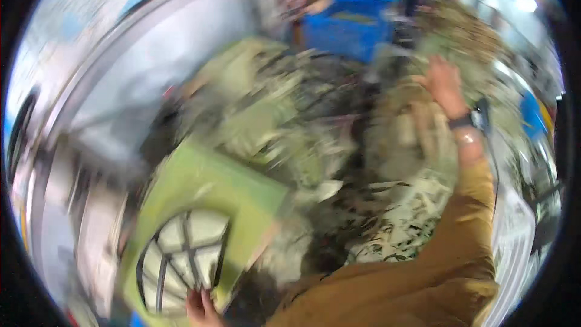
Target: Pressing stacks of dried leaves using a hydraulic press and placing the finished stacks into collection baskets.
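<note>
At the bottom left, my left hand [201, 306] pinches the lower edge of a pale panel [175, 242] crossed by dark strips. The panel lies over a flat green sheet [242, 194]. My right hand [443, 82], with a dark band at the wrist and a mustard sleeve, reaches to the upper right onto a tan-olive fabric bundle [399, 127]. Its fingers are smeared by motion, so their grip is unclear.
Piles of olive, black and leaf-patterned fabric [284, 97] fill the middle and right. A blue crate [345, 30] stands at the back. A pale metal-framed surface [133, 66] borders the left, and a dark cable runs down the right.
</note>
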A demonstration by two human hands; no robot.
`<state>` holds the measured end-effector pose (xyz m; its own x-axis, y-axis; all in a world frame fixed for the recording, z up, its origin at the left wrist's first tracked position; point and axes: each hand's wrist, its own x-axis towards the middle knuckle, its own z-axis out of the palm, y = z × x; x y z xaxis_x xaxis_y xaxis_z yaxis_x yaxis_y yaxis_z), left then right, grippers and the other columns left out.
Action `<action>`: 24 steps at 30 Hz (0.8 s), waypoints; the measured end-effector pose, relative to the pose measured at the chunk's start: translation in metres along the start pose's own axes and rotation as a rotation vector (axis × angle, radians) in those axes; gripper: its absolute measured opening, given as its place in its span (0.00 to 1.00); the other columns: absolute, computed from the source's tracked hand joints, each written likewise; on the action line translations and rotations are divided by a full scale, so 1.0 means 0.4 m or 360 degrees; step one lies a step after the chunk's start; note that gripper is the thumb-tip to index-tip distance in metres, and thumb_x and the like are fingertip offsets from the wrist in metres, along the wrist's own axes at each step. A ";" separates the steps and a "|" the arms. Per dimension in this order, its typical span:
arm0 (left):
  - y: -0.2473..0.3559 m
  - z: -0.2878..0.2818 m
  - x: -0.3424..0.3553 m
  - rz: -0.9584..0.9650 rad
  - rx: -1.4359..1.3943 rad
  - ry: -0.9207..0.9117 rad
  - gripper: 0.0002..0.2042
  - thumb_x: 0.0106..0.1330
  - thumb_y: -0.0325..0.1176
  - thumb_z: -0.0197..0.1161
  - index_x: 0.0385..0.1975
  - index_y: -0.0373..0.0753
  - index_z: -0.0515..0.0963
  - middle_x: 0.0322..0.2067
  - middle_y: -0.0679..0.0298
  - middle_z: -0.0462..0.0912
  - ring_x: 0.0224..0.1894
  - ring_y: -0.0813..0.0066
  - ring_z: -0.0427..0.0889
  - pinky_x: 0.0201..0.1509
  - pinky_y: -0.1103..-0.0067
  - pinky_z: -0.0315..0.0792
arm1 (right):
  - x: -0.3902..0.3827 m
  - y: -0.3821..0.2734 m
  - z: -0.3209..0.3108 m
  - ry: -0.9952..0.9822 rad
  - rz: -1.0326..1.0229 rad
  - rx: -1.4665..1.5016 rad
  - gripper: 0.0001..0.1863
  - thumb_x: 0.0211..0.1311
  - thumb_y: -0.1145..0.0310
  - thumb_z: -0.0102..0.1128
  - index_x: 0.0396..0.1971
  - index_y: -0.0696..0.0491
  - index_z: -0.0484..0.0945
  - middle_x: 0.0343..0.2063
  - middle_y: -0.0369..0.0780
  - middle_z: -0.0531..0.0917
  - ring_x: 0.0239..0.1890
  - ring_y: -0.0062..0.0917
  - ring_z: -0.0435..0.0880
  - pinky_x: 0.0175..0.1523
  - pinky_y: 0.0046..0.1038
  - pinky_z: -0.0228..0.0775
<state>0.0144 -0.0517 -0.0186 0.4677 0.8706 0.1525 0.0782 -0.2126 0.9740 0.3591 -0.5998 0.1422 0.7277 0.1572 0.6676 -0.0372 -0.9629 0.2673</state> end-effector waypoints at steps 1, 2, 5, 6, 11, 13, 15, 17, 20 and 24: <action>0.013 -0.021 0.000 0.0001 0.0108 -0.0007 0.19 0.60 0.21 0.62 0.52 0.30 0.70 0.41 0.57 0.78 0.39 0.72 0.79 0.39 0.79 0.76 | -0.019 -0.057 0.033 0.0197 -0.0089 0.0470 0.19 0.49 0.64 0.67 0.39 0.58 0.76 0.40 0.47 0.80 0.44 0.39 0.80 0.45 0.38 0.71; -0.026 -0.055 0.014 0.0315 0.0278 0.0032 0.20 0.58 0.19 0.62 0.51 0.30 0.70 0.43 0.58 0.77 0.40 0.74 0.77 0.42 0.78 0.74 | -0.028 -0.181 0.005 -0.0201 -0.0027 0.1016 0.20 0.51 0.63 0.66 0.41 0.58 0.76 0.41 0.47 0.80 0.45 0.39 0.79 0.48 0.37 0.71; -0.004 -0.095 0.052 0.0638 0.1040 0.0004 0.28 0.52 0.23 0.69 0.54 0.33 0.68 0.49 0.52 0.73 0.49 0.60 0.76 0.53 0.71 0.70 | -0.140 -0.514 0.000 -0.0329 -0.0809 0.1695 0.18 0.54 0.64 0.64 0.43 0.57 0.76 0.42 0.47 0.79 0.45 0.40 0.78 0.50 0.35 0.70; 0.008 -0.104 0.061 0.0766 0.1369 -0.0005 0.29 0.49 0.26 0.71 0.53 0.33 0.68 0.50 0.48 0.71 0.52 0.51 0.72 0.57 0.66 0.68 | -0.152 -0.621 -0.030 -0.0499 -0.0949 0.1903 0.18 0.54 0.65 0.64 0.43 0.58 0.76 0.42 0.48 0.79 0.45 0.41 0.78 0.50 0.35 0.70; -0.028 -0.207 0.057 0.0761 0.1520 -0.0301 0.21 0.49 0.28 0.70 0.44 0.35 0.73 0.47 0.56 0.74 0.60 0.52 0.67 0.66 0.60 0.57 | -0.225 -1.071 -0.216 -0.0607 -0.1723 0.2129 0.16 0.55 0.65 0.63 0.36 0.60 0.72 0.37 0.51 0.78 0.43 0.44 0.77 0.45 0.40 0.70; -0.040 -0.218 0.057 0.0918 0.1662 -0.0276 0.17 0.49 0.28 0.69 0.40 0.37 0.73 0.46 0.56 0.75 0.59 0.55 0.69 0.66 0.56 0.55 | -0.251 -1.178 -0.245 -0.0656 -0.1738 0.1827 0.16 0.56 0.65 0.62 0.39 0.59 0.71 0.37 0.49 0.78 0.42 0.43 0.78 0.44 0.39 0.71; -0.051 -0.225 0.082 0.0998 0.1661 -0.0280 0.14 0.51 0.28 0.66 0.37 0.35 0.73 0.47 0.55 0.74 0.59 0.56 0.69 0.66 0.56 0.55 | -0.260 -1.228 -0.274 -0.0694 -0.1747 0.1500 0.17 0.58 0.64 0.60 0.42 0.58 0.70 0.37 0.48 0.78 0.41 0.43 0.78 0.43 0.39 0.71; -0.049 -0.246 0.076 0.1043 0.1586 -0.0328 0.11 0.51 0.27 0.61 0.35 0.35 0.72 0.48 0.54 0.74 0.59 0.56 0.69 0.66 0.57 0.56 | -0.278 -1.242 -0.308 -0.1234 -0.1556 0.1476 0.17 0.60 0.64 0.58 0.43 0.58 0.69 0.36 0.48 0.79 0.37 0.45 0.80 0.40 0.40 0.72; -0.058 -0.292 0.037 0.1148 0.1413 -0.0509 0.09 0.51 0.27 0.56 0.32 0.33 0.71 0.48 0.49 0.74 0.58 0.53 0.70 0.66 0.58 0.58 | -0.347 -1.197 -0.278 -0.0986 -0.1513 0.1911 0.15 0.60 0.64 0.58 0.42 0.58 0.71 0.35 0.51 0.80 0.35 0.46 0.81 0.37 0.40 0.72; -0.031 -0.331 0.032 0.1166 0.1276 -0.0756 0.10 0.49 0.26 0.57 0.33 0.33 0.72 0.46 0.49 0.75 0.56 0.52 0.71 0.63 0.61 0.62 | -0.354 -1.182 -0.292 -0.1042 -0.1599 0.1876 0.16 0.58 0.63 0.60 0.38 0.61 0.73 0.29 0.55 0.78 0.32 0.48 0.79 0.34 0.40 0.70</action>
<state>-0.0972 0.0207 -0.0066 0.8976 0.2093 0.3880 0.1059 -0.9567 0.2712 0.1935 -0.1413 0.0023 0.2966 0.9492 0.1051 0.8636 -0.2196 -0.4539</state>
